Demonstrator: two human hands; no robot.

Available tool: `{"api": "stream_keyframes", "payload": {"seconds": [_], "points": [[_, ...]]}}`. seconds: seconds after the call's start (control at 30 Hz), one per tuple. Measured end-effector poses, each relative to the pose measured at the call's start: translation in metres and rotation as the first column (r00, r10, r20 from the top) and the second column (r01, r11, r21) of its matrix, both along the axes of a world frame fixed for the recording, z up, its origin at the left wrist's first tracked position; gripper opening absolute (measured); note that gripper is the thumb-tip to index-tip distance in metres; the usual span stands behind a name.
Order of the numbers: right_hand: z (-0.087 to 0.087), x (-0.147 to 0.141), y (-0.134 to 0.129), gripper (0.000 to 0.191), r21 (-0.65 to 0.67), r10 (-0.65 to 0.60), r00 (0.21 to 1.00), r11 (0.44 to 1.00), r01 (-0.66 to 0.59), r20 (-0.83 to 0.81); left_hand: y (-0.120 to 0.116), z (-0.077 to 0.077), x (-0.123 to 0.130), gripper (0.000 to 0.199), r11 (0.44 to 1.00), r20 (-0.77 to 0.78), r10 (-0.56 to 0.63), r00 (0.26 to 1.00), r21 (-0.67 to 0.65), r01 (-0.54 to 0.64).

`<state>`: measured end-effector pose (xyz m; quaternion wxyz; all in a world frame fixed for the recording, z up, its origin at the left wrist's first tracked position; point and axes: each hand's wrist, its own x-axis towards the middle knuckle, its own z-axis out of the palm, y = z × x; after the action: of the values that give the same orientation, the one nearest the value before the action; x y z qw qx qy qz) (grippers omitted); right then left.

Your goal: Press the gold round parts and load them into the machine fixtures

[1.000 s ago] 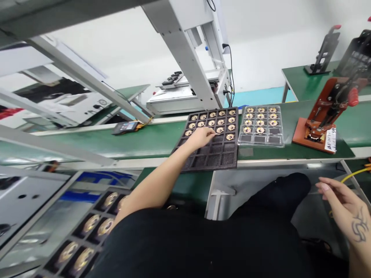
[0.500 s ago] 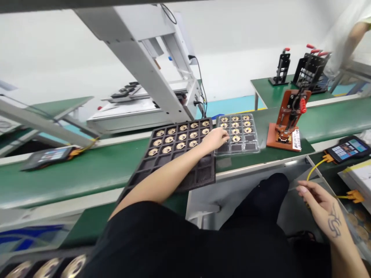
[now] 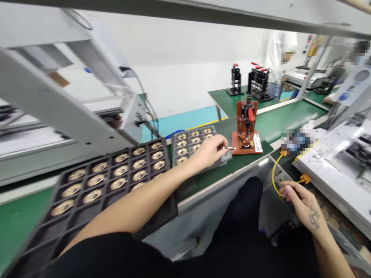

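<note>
My left hand point(image 3: 211, 150) reaches over the right side of a clear plastic tray point(image 3: 175, 151). Its fingertips pinch a small shiny metal part point(image 3: 230, 148), held just left of the orange-brown toggle press point(image 3: 246, 129) with its red handle. Round gold-coloured metal parts point(image 3: 182, 144) sit in the clear tray, partly behind my hand. Under my left forearm lies a black compartment tray point(image 3: 113, 202) with several similar gold parts point(image 3: 118, 182). Low on the right, my right hand point(image 3: 303, 202) is closed, thumb against fingers, beside a yellow cable point(image 3: 274, 173); what it holds, if anything, is unclear.
Black presses with red handles point(image 3: 259, 83) stand on a green table behind. A white-clothed person point(image 3: 278, 58) is at the back right. A handheld device point(image 3: 297, 142) lies right of the press, by a white machine point(image 3: 333, 166). A grey metal frame point(image 3: 58, 96) rises at left.
The view has swung right. My left hand has moved from among the clear tray's compartments towards the press, with the metal part now visible in its fingers. My right hand stays low, by the cable.
</note>
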<state>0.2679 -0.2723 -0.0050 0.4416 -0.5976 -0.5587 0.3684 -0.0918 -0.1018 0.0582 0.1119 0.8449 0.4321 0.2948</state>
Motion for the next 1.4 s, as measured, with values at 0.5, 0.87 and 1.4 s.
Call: {"api": "stream_keyframes", "payload": {"seconds": [0.5,0.87,1.4], "points": [[0.081,0.028,-0.019,0.044,0.261,-0.082,0.993,0.960,0.103,-0.089,-0.031,0.029,0.210,0.013,0.392,-0.103,-0.829,0.550,0.593,0.703],[0.078,0.116,-0.113,0.048,0.200,-0.529,0.848,0.829,0.523,-0.023,-0.046,0.050,0.348,0.055,0.290,0.101,-0.957,0.272,0.252,0.923],[0.104,0.178,-0.224,0.054,0.383,-0.872,0.484,0.471,0.794,0.070,-0.052,0.110,0.624,0.042,0.549,-0.433,-0.803,0.409,-0.271,0.791]]}}
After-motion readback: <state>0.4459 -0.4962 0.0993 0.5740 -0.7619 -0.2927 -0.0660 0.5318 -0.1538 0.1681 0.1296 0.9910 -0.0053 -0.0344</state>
